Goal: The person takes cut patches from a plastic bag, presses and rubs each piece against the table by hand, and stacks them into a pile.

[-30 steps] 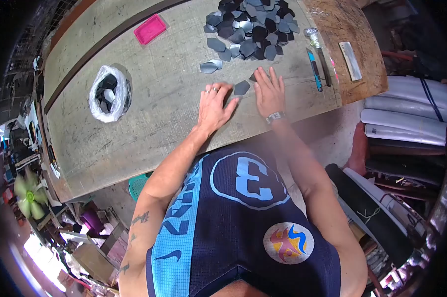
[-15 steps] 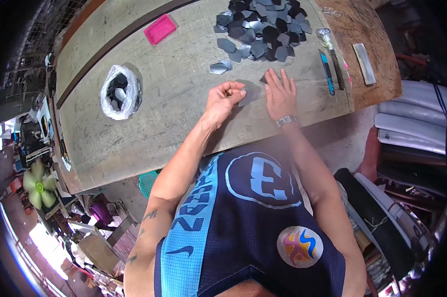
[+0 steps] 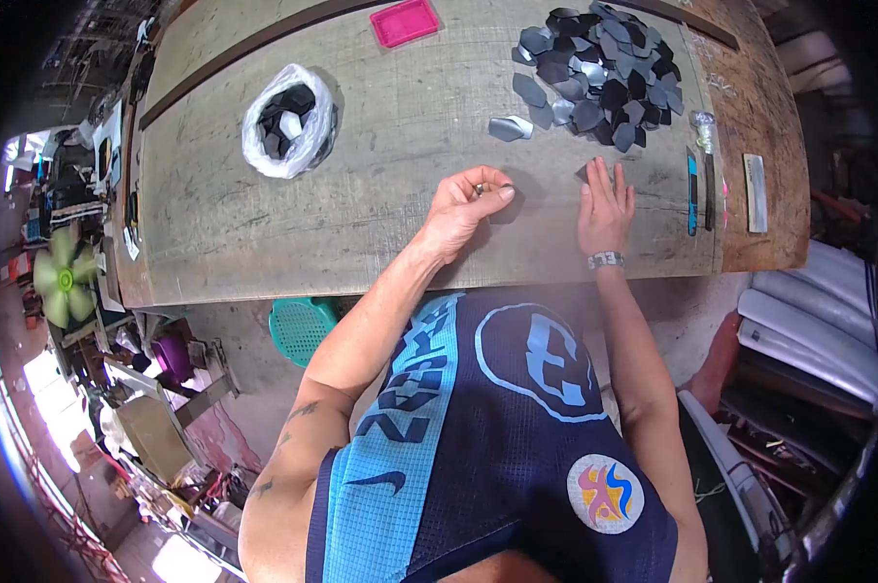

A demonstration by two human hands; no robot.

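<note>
My left hand (image 3: 468,206) is raised just over the table, thumb and forefinger pinched together. A tiny dark bit shows at their tips, too small to name. My right hand (image 3: 606,214) lies flat on the tabletop with fingers stretched out. A dark flat piece (image 3: 583,173) pokes out beside its fingertips, partly covered by them. Beyond the hands is a heap of black and grey flat angular pieces (image 3: 609,78). A few similar pieces (image 3: 510,127) lie off its near left side. Several more sit inside an open clear plastic bag (image 3: 324,146) to the left.
A pink tray (image 3: 405,23) stands at the back of the worn table (image 3: 380,233). On the right lie a blue cutter (image 3: 692,194), a dark-handled tool (image 3: 709,194) and a pale flat bar (image 3: 756,194). A green basket (image 3: 298,330) is below the front edge.
The head view has turned, so the table's things sit farther right in the picture. My hands are slightly farther apart; the left stays pinched, the right stays flat.
</note>
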